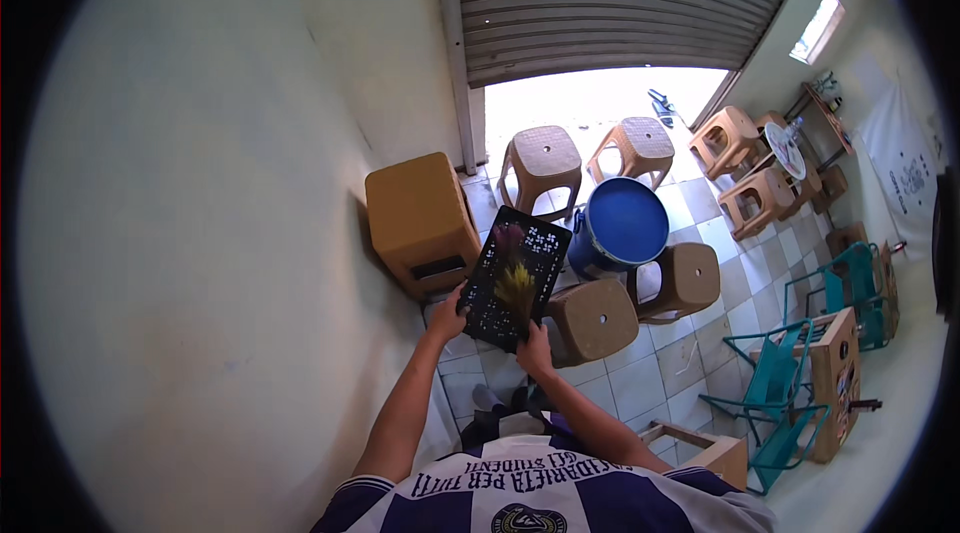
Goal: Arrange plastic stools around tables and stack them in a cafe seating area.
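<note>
A black perforated tray (551,240), likely plastic, is held out in front of me at a tilt. My left hand (448,315) grips its near left corner, and my right hand (534,349) has hold of the near right edge. Across the tray's middle lies a yellow feathery tuft (515,284), its narrow end towards my right hand; whether that hand touches it I cannot tell. A dark red tuft (510,234) shows near the far end. Just beyond the tray, to the right, stands a blue drum (628,222) with a flat top.
Plastic stools (592,321) surround the drum. A tan box-like stand (412,207) is against the left wall (225,233). Beyond, a roller shutter (615,8) hangs partly raised above a bright doorway. Teal chairs (780,368) and a wooden table (834,383) stand at right on the tiled floor (630,383).
</note>
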The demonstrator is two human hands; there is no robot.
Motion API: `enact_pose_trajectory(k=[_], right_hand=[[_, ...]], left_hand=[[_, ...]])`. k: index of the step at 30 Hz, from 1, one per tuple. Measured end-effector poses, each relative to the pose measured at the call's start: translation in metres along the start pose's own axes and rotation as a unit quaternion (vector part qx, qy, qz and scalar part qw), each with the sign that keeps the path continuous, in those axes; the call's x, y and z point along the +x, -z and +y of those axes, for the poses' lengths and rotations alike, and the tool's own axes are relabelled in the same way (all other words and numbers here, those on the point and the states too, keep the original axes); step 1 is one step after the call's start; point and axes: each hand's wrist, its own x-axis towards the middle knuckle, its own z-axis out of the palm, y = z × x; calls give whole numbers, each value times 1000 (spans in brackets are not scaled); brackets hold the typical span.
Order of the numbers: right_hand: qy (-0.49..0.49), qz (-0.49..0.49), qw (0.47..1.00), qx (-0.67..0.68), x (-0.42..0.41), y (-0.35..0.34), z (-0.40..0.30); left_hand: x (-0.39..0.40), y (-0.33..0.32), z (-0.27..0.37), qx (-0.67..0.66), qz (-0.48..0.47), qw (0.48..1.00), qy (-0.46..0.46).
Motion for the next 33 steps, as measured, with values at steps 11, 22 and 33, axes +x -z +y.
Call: enact_pose_trajectory(k=[11,22,33], right_hand=[[38,9,998,-55,111,50,-19],[103,-34,978,-177,256,101,-19],[85,-67,973,-202,350,98,-69]], left_hand=[[75,-17,29,-36,36,996,67],[160,-79,18,-186,63,967,160],[242,-64,35,-123,213,969,37]])
